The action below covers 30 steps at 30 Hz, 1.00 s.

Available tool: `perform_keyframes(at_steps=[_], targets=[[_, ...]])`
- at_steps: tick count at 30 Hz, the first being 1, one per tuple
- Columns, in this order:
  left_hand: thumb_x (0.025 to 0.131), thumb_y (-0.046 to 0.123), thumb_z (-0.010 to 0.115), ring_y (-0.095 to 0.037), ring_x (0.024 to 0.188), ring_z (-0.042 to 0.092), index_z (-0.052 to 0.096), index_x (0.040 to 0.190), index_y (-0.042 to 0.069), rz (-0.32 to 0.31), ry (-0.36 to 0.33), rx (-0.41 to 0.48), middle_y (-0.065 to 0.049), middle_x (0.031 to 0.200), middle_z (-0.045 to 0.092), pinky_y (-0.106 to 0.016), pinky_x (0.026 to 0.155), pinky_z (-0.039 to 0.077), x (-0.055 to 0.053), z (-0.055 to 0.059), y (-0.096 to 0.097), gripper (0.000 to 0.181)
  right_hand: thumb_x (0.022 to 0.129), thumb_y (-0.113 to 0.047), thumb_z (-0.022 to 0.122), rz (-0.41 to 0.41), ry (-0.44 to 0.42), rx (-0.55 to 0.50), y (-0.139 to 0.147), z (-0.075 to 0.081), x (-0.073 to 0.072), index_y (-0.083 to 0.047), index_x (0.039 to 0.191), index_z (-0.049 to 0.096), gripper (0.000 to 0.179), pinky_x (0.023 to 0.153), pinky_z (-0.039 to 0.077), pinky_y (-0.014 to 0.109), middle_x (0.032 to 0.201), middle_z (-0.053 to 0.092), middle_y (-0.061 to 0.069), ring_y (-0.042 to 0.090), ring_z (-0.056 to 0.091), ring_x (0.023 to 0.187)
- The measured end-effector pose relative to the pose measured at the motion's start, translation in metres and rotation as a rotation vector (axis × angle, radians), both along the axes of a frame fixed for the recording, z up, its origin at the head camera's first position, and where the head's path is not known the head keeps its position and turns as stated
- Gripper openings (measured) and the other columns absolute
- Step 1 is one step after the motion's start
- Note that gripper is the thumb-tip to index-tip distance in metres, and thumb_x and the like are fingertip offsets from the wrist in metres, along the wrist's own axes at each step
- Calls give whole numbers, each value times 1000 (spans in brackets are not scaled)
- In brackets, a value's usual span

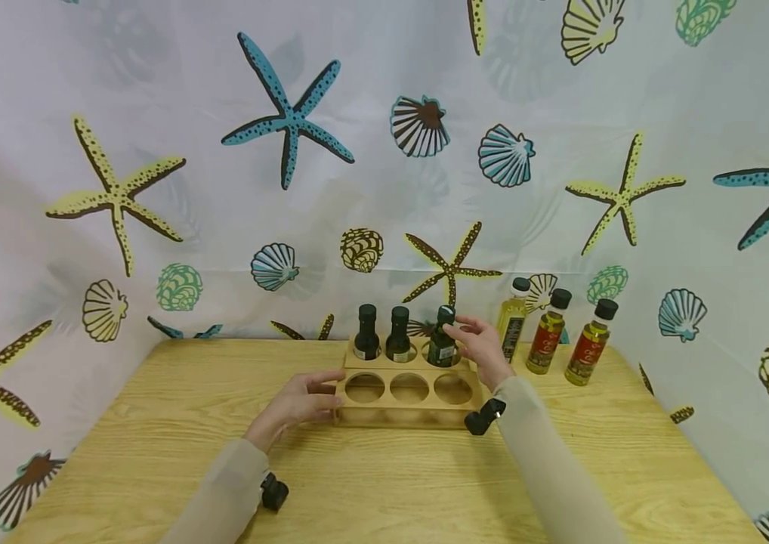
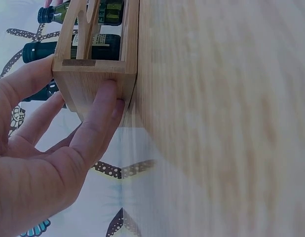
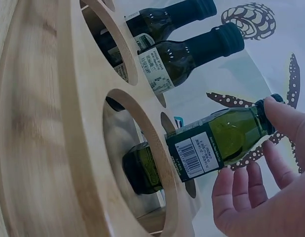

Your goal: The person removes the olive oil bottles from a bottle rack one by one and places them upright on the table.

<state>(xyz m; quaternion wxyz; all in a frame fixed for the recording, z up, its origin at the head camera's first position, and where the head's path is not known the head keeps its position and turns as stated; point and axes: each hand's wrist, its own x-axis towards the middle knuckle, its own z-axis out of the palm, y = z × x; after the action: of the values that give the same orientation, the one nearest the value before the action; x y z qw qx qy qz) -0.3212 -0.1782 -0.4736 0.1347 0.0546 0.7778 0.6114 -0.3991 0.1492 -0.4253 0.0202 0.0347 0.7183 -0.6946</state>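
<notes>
Green bottle (image 1: 442, 347), lower centre, is being pinched by right hand (image 1: 483, 351) — could be dropped through weak grip — rack (image 1: 398, 417) being touched by outstretched left hand (image 1: 296, 402).

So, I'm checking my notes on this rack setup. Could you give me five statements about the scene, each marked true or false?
1. The left hand touches the left end of the wooden rack. True.
2. The right hand holds a green bottle near its cap. True.
3. That bottle's lower end is in a front-row hole. False: it is in a back-row hole.
4. Three oil bottles stand to the right of the rack. True.
5. All three of those have red labels. False: the leftmost one's label is dark.
</notes>
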Motion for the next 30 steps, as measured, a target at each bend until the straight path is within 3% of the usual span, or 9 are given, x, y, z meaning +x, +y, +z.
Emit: perform_keyframes(at_steps=[12, 21, 30], targets=[[92, 12, 69, -40, 129, 50, 48, 146, 9, -14, 13, 4, -28, 146, 42, -45, 92, 56, 1, -2, -3, 58, 87, -25, 76, -50, 8, 24, -17, 2, -7, -4, 137, 52, 59, 109, 40, 51, 139, 47, 18, 33, 46, 127], [93, 13, 68, -40, 128, 51, 48, 146, 9, -19, 14, 6, -29, 146, 42, -47, 91, 56, 2, -3, -3, 57, 85, -21, 78, -99, 67, 53, -23, -7, -12, -3, 125, 58, 48, 105, 43, 50, 123, 54, 16, 33, 52, 115], [93, 12, 68, -36, 125, 54, 48, 146, 10, -17, 15, 10, -27, 146, 43, -47, 92, 56, 1, -3, -3, 56, 84, -25, 79, -118, 124, 78, -23, -9, -10, -5, 123, 61, 48, 103, 44, 50, 127, 54, 16, 33, 52, 117]])
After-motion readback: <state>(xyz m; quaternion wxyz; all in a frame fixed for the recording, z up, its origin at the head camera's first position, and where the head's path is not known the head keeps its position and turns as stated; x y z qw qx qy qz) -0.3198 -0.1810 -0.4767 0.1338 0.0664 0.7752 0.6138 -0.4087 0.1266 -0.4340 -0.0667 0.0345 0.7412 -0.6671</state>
